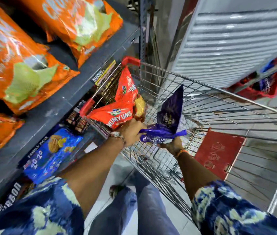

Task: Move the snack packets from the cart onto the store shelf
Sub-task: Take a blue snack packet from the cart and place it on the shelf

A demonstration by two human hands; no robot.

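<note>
My left hand (pixel 131 133) grips red NumYums snack packets (pixel 122 102) held up over the left side of the wire shopping cart (pixel 210 106). My right hand (pixel 171 145) grips purple NumYums packets (pixel 170 112) just to the right, above the cart's basket. Both bunches stand raised and tilted, the two hands close together. The dark grey store shelf (pixel 53 106) runs along the left, its edge beside the cart.
Large orange snack bags (pixel 19 70) fill the upper shelf. A blue biscuit family pack (pixel 53 151) and brown packs lie on the shelf below. The cart's red child-seat flap (pixel 217 153) hangs on its near side. A red basket (pixel 260 87) and a white slatted panel stand at right.
</note>
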